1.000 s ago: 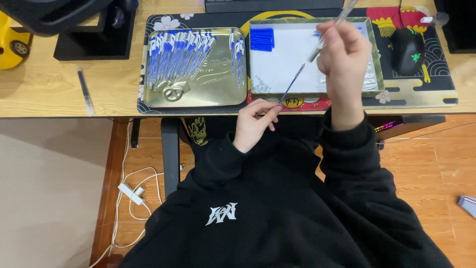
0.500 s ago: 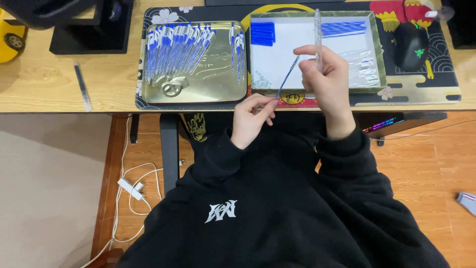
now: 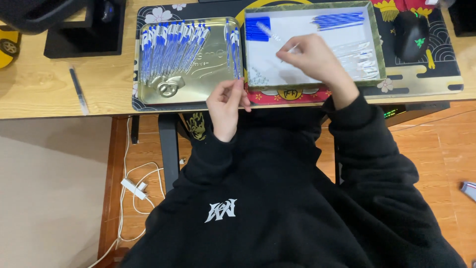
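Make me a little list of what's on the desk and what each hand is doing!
left hand: pinches something thin at the desk edge, too small to tell what
right hand: reaches into the white tray, holding a thin clear piece
gold tin tray: holds a row of blue-and-white pens
blue refills: piled in the white tray
mouse: right of the trays

On the desk a tin tray of pens lies left of a box — mouse to its right, a lone pen far left.
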